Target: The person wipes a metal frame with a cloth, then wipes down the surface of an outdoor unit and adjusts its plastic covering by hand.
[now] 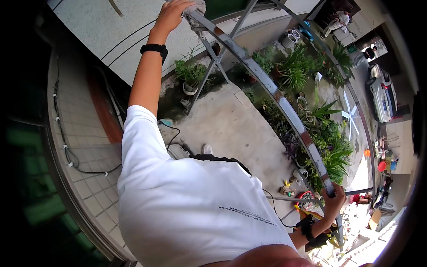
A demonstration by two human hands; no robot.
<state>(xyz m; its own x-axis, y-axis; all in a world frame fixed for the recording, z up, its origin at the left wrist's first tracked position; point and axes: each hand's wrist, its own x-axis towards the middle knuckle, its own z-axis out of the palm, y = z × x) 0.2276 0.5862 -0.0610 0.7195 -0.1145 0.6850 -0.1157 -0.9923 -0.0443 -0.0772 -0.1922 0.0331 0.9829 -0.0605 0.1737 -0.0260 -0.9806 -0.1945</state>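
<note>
My left hand (175, 11) reaches up to the far end of a curved metal railing (271, 89). Its fingers close over a greyish cloth (198, 27), which is draped around the rail there. Brownish patches and a wet-looking shine show along the rail's top. Lower on the right, my right hand (334, 201) grips the same rail near its closer end, with the fingers wrapped around the bar. Black bands circle both my wrists.
Crossed metal braces (216, 58) support the railing. Below are potted plants (190, 75), green bushes (327, 151) and a concrete floor (227, 118). A silver car (381, 93) and people (341, 21) appear farther off. A tiled wall (84, 147) with cables runs along the left.
</note>
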